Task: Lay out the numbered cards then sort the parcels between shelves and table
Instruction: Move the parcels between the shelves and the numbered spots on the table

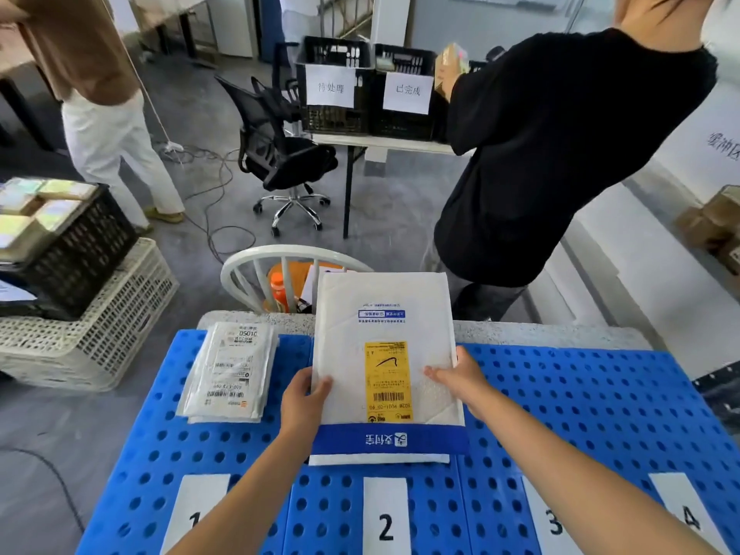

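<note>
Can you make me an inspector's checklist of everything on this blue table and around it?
Surface: blue table with round holes all over.
Job's things: card 1, card 2, card 3 and card 4 in a row along the near edge; white envelope with a yellow label, beyond card 2; parcel stack beyond card 1.
Clutter: orange bottle on the white chair behind the table.
Grips: left hand and right hand each hold one side of the envelope.
Cables: loose cables on the floor near the office chair.
Surroundings: two people standing; signed crates on a far table; box-filled crate at left.
</note>
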A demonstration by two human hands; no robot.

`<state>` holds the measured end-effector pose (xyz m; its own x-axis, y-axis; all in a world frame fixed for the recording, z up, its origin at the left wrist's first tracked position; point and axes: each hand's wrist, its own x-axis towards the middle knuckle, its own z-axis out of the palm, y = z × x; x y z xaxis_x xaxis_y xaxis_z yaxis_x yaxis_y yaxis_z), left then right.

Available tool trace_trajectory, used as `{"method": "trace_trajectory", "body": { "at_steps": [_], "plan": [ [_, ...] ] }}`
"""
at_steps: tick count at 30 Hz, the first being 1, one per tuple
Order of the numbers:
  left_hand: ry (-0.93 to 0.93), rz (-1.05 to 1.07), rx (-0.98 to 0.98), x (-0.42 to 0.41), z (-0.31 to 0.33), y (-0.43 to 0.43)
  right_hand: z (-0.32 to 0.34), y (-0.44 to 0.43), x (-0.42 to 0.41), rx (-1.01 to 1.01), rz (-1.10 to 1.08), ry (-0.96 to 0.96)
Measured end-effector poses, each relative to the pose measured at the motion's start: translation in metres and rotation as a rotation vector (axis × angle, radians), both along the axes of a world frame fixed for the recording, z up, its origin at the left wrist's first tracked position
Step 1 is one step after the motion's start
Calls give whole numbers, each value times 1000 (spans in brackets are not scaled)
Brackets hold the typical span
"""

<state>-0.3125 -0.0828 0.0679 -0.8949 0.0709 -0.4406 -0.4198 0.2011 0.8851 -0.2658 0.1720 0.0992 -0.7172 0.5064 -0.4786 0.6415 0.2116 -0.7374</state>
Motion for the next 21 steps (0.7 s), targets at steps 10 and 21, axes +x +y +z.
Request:
{"method": "trace_trajectory", "body": {
  "at_steps": [10,21],
  "plan": [
    [-43,-31,-109,-6,-38,11,-42,4,3,1,5,-116],
    [-45,-40,-239,1,-51,9,-46,7,15,-20,18,-140]
  ]
}}
